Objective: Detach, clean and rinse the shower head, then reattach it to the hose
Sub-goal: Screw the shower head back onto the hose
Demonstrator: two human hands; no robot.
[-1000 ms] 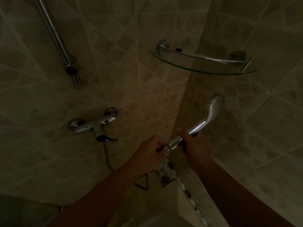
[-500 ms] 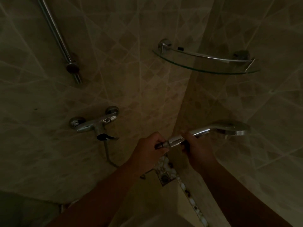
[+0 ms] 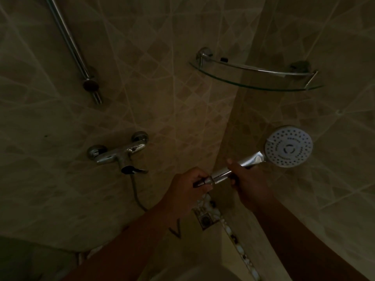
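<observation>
1. The left hand point(image 3: 185, 186) curls its fingers round the dark nut at the end of the hose point(image 3: 136, 194), right where it meets the shower head's handle.
2. The right hand point(image 3: 246, 183) grips the chrome handle of the shower head point(image 3: 288, 147) just beside the left hand, thumb laid on top of the handle.
3. The shower head is held in the air in front of the corner of the tiled walls, handle slanting up to the right. Its round pale face is turned toward the camera, showing rings of small dark nozzle holes around a plain centre disc.
4. The hose hangs from the tap point(image 3: 117, 153) on the left wall and loops down toward the left hand.
5. A glass corner shelf point(image 3: 255, 86) with a chrome rail sits above the shower head.
6. A chrome slide rail point(image 3: 69, 40) runs up the left wall.
7. A floor drain point(image 3: 206, 220) lies below the hands.
</observation>
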